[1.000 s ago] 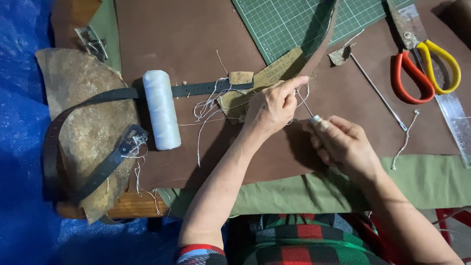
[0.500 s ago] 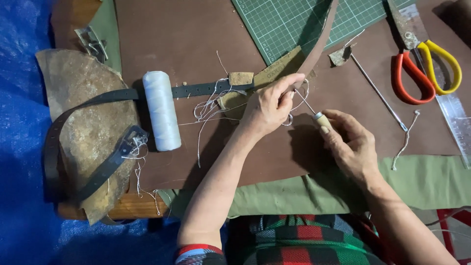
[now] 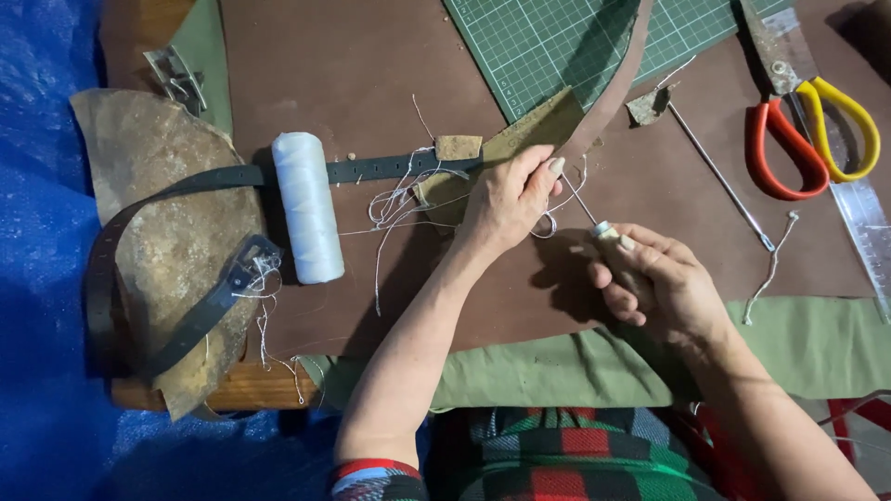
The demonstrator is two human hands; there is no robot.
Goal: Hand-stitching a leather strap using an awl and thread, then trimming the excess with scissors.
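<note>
Leather work occupies both hands at the table's middle. I see my right hand (image 3: pixel 654 283) wrapped tight around the handle of a stitching awl (image 3: pixel 594 223), whose thin metal shaft points up and left toward the other hand. My left hand (image 3: pixel 509 199) lies just beside that tip, fingers pinched on the edge of a brown leather strip (image 3: pixel 620 79) where it meets an olive-tan leather piece (image 3: pixel 529 134). The two hands are near one another but not touching. Loose white thread (image 3: pixel 399 199) tangles just left of the left hand.

Nearest me, an olive cloth (image 3: pixel 807 339) covers the table's near edge. Beyond it a brown leather sheet (image 3: pixel 353 65) serves as the work surface. I find no containers in view.

To the left, a spool of white thread (image 3: pixel 306 206) lies on its side across a dark belt (image 3: pixel 380 171), which loops round over a worn, rounded hide piece (image 3: pixel 158 232) resting on a wooden board (image 3: pixel 241 390). Blue tarpaulin (image 3: pixel 37 278) fills the left margin.

To the right, a thin metal rod (image 3: pixel 719 176) lies diagonally, well apart from the right hand; bare leather between them leaves open room. Farther right are scissors with red and yellow handles (image 3: pixel 807 139) and a clear ruler (image 3: pixel 868 232) at the frame's edge. At the far side sits a green cutting mat (image 3: pixel 557 37).
</note>
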